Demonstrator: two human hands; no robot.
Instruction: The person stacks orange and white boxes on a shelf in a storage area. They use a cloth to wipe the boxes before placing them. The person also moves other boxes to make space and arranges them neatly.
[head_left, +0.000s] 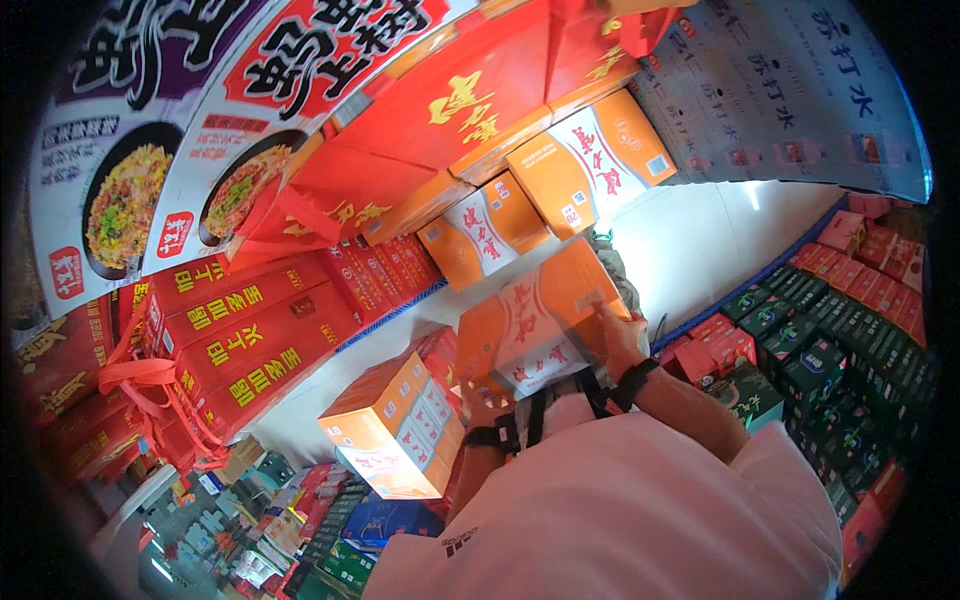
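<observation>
An orange-and-white drink carton (517, 300) is held in front of my body, tilted, with printed writing on its faces. My right hand (624, 341) grips its right end, with the fingers spread along the side. At the lower left corner, my left hand (480, 409) is closed on the edge, its fingertips partly hidden. Just beyond the held box are a smaller orange carton (486, 231) and a larger orange carton (592, 161), placed side by side. Left of my left hand stands another orange carton (397, 427), showing shrink-wrapped packs or printed panels on one face.
Red boxes with yellow writing (255, 330) are stacked at left, with red ribbon handles (150, 382). Red display covers (450, 105) stand at the back. Green and red boxes (817, 352) line the right side behind a blue edging (742, 281). Pale tiled floor (720, 225) lies between.
</observation>
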